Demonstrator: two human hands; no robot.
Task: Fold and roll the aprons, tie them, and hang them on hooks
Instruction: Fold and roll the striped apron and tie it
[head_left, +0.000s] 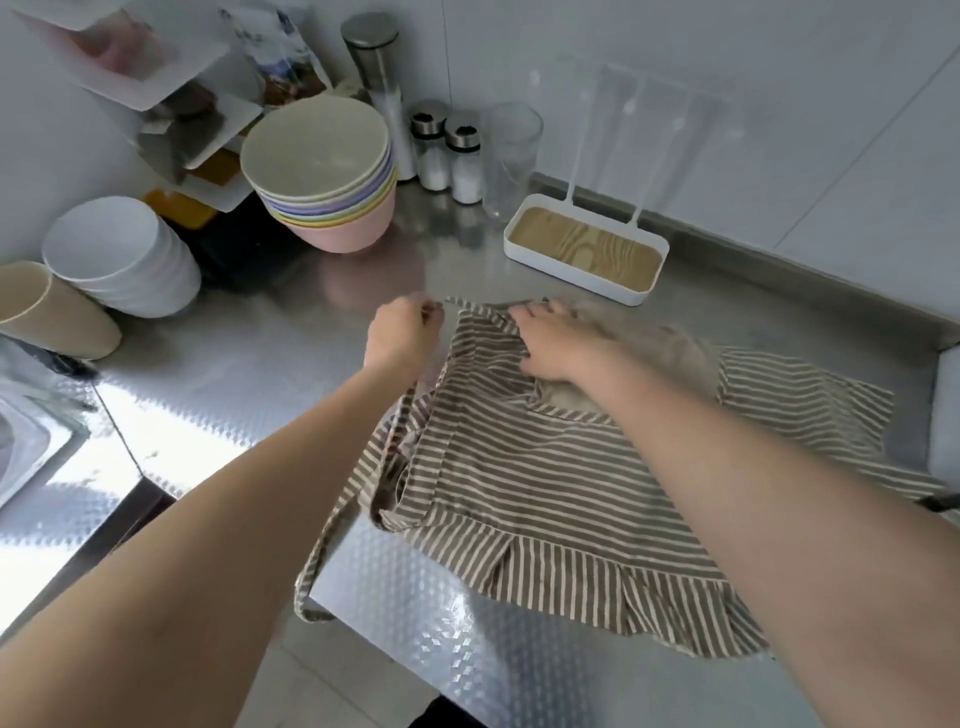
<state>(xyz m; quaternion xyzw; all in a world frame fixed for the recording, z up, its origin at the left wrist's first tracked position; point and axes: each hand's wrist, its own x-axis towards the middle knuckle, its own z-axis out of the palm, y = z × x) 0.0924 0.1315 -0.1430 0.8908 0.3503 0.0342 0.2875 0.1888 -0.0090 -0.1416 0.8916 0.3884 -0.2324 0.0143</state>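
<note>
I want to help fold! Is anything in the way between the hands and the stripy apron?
No. The right hand already rests on the apron, and the left hand pinches its strap. No hooks are in view.

A single wide-angle head-worn camera looks forward and steeply down from close above the metal counter (249, 364), both forearms reaching in from the near edge toward the middle, the white wall (727, 104) at the far side and lines bowing toward the frame's edges.

steel counter (218, 395) | white wall (675, 62) | glare at left
</note>
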